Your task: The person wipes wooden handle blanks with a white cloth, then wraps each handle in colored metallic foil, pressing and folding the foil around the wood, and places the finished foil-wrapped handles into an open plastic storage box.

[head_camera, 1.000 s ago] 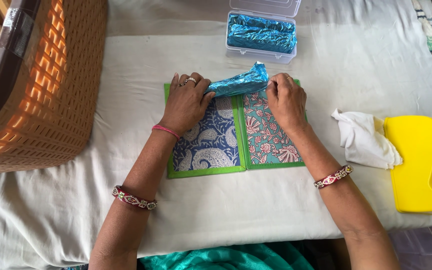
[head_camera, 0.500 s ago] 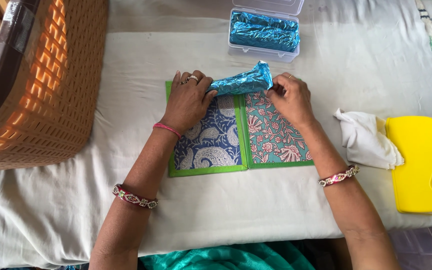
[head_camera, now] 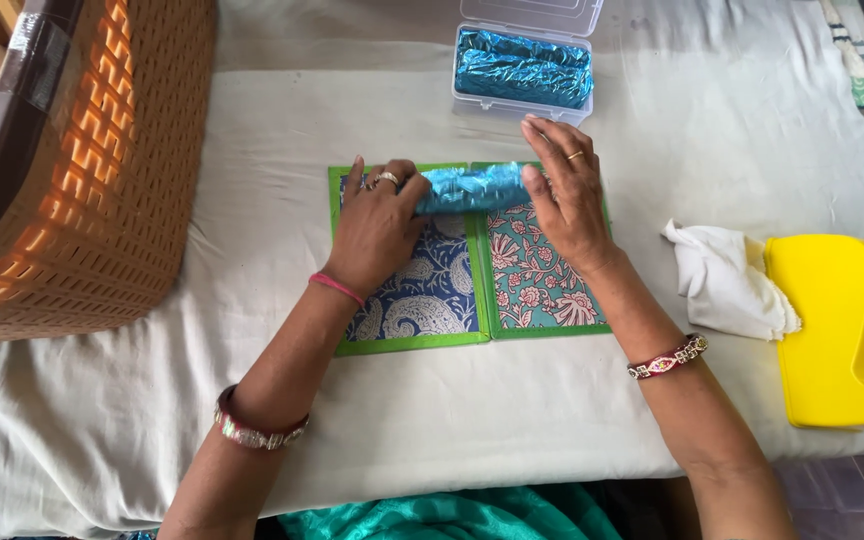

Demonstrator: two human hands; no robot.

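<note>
A blue foil roll lies crosswise on the far part of a pair of printed mats with green borders, which sit side by side near the middle of the worktop; the roll spans the seam between the blue paisley mat and the pink floral one. It looks fully wrapped and tube-shaped, so the rolling seems mostly done, while the ends, as far as one can judge, are not yet tucked or finished. A clear plastic box at the far edge of the worktop already holds at least one similar blue foil roll, with its lid open behind it, and the roll on the mats lies apart from that box, nearer the person. The left hand rests palm down on the blue mat, its fingertips curled against the left end of the roll and touching it. The right hand is spread, fingers extended, its palm side against the right end of the roll; whether it presses or merely touches cannot be told. A woven orange basket stands at the left edge, and a crumpled white cloth lies just beside a yellow plastic tool at the right edge.
</note>
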